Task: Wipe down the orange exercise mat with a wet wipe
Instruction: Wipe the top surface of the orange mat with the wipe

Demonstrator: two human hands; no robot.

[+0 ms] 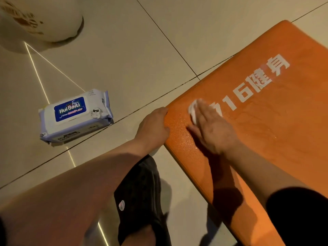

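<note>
Head view: mid-wipe, orange mat [266,139] flat on tiled floor.
Right hand [211,128]: fingers flat, pressing wet wipe [193,110] near mat corner.
Left hand [154,125]: fingers curled over mat edge, steadying.
Next: likely sweeping onward across unwiped surface.

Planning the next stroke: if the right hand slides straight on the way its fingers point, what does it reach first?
The right hand, pressing the wet wipe flat, points up-left toward the near corner of the orange exercise mat. It would likely cross the mat's edge onto the tiled floor; nothing else seems to lie in that line.
</note>
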